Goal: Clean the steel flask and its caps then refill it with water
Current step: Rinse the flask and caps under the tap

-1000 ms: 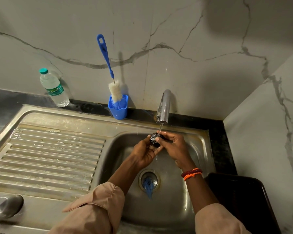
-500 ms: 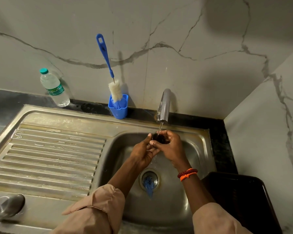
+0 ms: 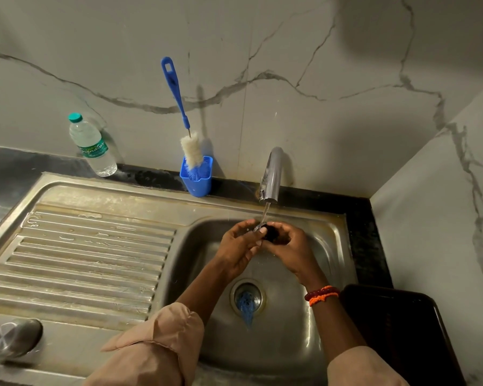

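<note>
Over the steel sink basin point(image 3: 296, 338), both hands hold a small black cap point(image 3: 272, 232) under the running water from the tap point(image 3: 271, 176). My right hand point(image 3: 287, 246) cups the cap from below and the right. My left hand point(image 3: 239, 246) presses its thumb and fingers against the cap's left side. Most of the cap is hidden by the fingers. A steel flask point(image 3: 11, 338) lies blurred at the lower left edge, on the sink's front rim.
A blue bottle brush point(image 3: 183, 121) stands in a blue holder point(image 3: 197, 176) against the marble wall. A plastic water bottle point(image 3: 92, 146) stands at the back left. The ribbed drainboard point(image 3: 81, 260) lies left of the basin. A dark tray point(image 3: 402, 330) sits at the right. Something blue lies in the drain point(image 3: 247, 302).
Both hands have turned the cap under the stream; my left thumb now lies over its left side and less of the cap shows.
</note>
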